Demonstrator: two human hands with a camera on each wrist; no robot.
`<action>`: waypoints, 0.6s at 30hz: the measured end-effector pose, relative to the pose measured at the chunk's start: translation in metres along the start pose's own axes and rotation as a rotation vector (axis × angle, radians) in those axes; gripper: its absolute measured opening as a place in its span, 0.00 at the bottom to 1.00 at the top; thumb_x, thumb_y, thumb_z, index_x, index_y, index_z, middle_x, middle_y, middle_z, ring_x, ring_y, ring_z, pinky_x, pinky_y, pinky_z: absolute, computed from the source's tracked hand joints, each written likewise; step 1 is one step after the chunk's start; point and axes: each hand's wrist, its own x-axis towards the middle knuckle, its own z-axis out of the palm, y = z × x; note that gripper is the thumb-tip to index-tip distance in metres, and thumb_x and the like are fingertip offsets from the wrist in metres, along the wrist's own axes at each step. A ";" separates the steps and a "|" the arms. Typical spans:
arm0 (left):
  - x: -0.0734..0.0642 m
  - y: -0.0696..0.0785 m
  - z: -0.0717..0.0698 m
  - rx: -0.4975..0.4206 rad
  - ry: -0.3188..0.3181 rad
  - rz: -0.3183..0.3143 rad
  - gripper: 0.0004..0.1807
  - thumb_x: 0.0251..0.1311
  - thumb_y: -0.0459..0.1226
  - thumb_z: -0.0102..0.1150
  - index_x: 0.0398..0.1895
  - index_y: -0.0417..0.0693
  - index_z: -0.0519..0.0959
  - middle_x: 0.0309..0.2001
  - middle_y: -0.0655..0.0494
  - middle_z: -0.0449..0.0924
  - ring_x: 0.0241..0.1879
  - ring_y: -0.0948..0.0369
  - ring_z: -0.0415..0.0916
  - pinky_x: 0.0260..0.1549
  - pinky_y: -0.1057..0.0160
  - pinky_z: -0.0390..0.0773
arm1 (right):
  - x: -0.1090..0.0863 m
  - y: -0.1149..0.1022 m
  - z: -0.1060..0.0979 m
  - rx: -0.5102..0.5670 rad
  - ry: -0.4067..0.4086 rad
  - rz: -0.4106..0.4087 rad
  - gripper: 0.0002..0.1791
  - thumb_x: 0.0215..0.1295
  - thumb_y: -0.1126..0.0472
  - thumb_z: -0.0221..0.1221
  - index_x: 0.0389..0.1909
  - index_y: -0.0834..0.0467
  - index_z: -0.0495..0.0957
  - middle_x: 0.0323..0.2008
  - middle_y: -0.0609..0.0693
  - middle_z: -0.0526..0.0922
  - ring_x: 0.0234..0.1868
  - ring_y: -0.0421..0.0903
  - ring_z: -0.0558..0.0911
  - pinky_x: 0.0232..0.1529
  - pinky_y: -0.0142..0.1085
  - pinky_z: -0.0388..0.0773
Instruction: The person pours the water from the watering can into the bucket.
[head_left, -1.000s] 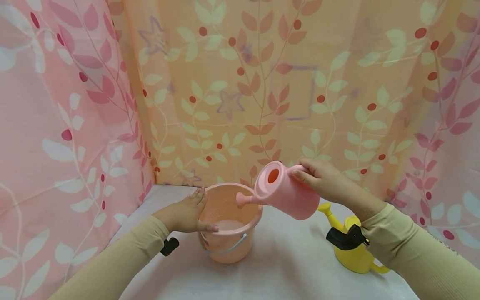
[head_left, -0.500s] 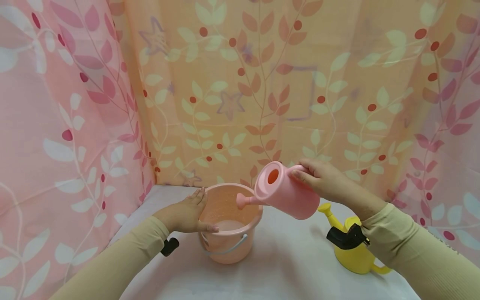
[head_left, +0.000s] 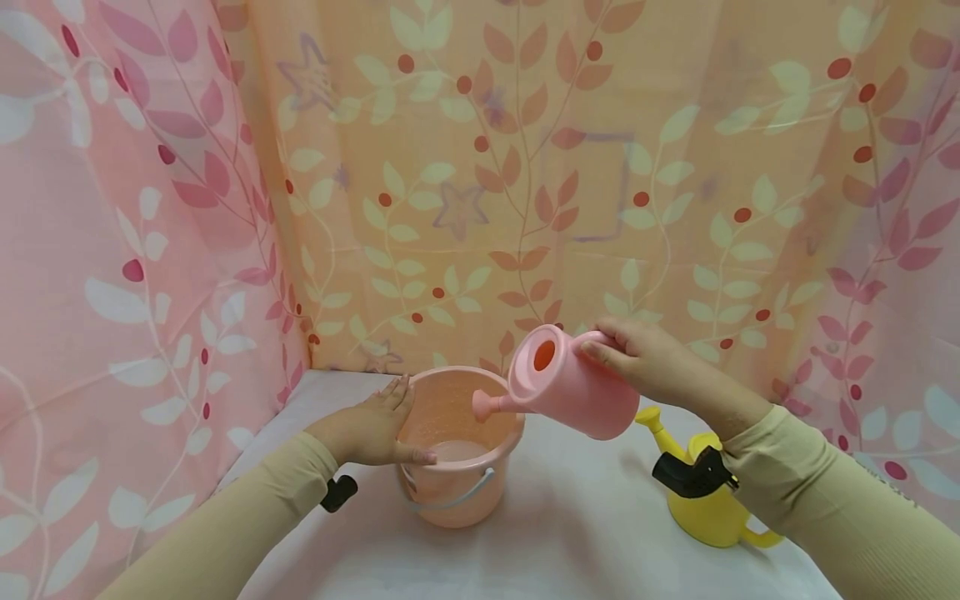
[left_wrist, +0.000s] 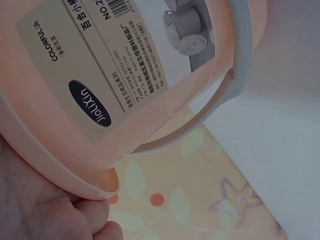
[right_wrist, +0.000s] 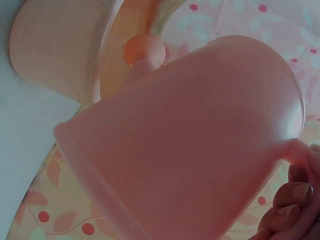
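Observation:
My right hand [head_left: 652,358] grips the handle of a pink watering can [head_left: 592,392], whose body is tilted toward the left. The can's spout ends in a round rose [head_left: 483,405] that sits over the mouth of a peach bucket [head_left: 459,496]. In the right wrist view, fingers [right_wrist: 285,205] curl round the can's handle. My left hand [head_left: 371,425] lies spread across the bucket's left rim, fingers straight and thumb along the front edge. The left wrist view shows the bucket's printed label [left_wrist: 100,65] and the palm against its rim. No water stream can be made out.
A yellow watering can [head_left: 708,517] stands on the white tabletop [head_left: 570,533], partly behind my right wrist and its black camera mount [head_left: 693,473]. The bucket's grey handle [head_left: 453,502] hangs down at the front. Leaf-patterned cloth [head_left: 465,167] closes off the back and sides.
Almost nothing differs. The pink watering can tips very slightly, while the left hand and bucket stay in place.

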 end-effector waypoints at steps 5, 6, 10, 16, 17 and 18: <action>0.000 0.000 0.000 0.000 0.001 0.004 0.64 0.44 0.74 0.44 0.68 0.30 0.47 0.70 0.35 0.37 0.70 0.46 0.35 0.65 0.48 0.46 | 0.000 0.000 0.000 -0.001 0.002 0.004 0.11 0.64 0.52 0.54 0.31 0.56 0.72 0.26 0.49 0.75 0.33 0.47 0.74 0.31 0.35 0.76; 0.000 0.000 0.000 0.000 0.001 0.005 0.64 0.44 0.74 0.45 0.68 0.30 0.47 0.70 0.35 0.37 0.70 0.46 0.35 0.65 0.48 0.46 | 0.000 0.000 0.000 -0.001 0.003 0.003 0.11 0.64 0.52 0.54 0.31 0.56 0.72 0.27 0.49 0.75 0.33 0.47 0.74 0.31 0.35 0.76; 0.000 0.000 0.000 0.002 -0.001 0.005 0.64 0.44 0.74 0.44 0.68 0.30 0.46 0.70 0.35 0.37 0.70 0.46 0.35 0.65 0.48 0.46 | 0.001 0.000 0.001 0.001 0.004 0.001 0.11 0.64 0.52 0.54 0.31 0.56 0.72 0.26 0.49 0.75 0.33 0.47 0.74 0.31 0.35 0.76; 0.001 0.000 0.001 0.010 -0.004 0.001 0.64 0.44 0.74 0.43 0.68 0.30 0.46 0.70 0.36 0.36 0.70 0.46 0.35 0.65 0.48 0.46 | 0.001 0.000 0.000 -0.002 0.007 0.000 0.11 0.64 0.52 0.54 0.30 0.56 0.71 0.25 0.49 0.74 0.32 0.47 0.74 0.30 0.35 0.74; 0.001 0.000 0.001 0.012 -0.005 0.001 0.64 0.44 0.74 0.43 0.68 0.30 0.46 0.70 0.36 0.36 0.70 0.46 0.35 0.65 0.48 0.46 | 0.000 0.000 0.000 -0.002 0.006 0.001 0.11 0.64 0.52 0.54 0.30 0.56 0.71 0.25 0.49 0.74 0.32 0.47 0.74 0.30 0.35 0.75; 0.001 0.000 0.001 0.014 -0.007 0.000 0.64 0.44 0.74 0.43 0.68 0.30 0.46 0.70 0.36 0.36 0.70 0.47 0.35 0.65 0.48 0.46 | 0.000 0.000 0.000 -0.002 0.006 0.000 0.11 0.64 0.52 0.54 0.31 0.56 0.71 0.25 0.49 0.74 0.32 0.47 0.74 0.30 0.35 0.75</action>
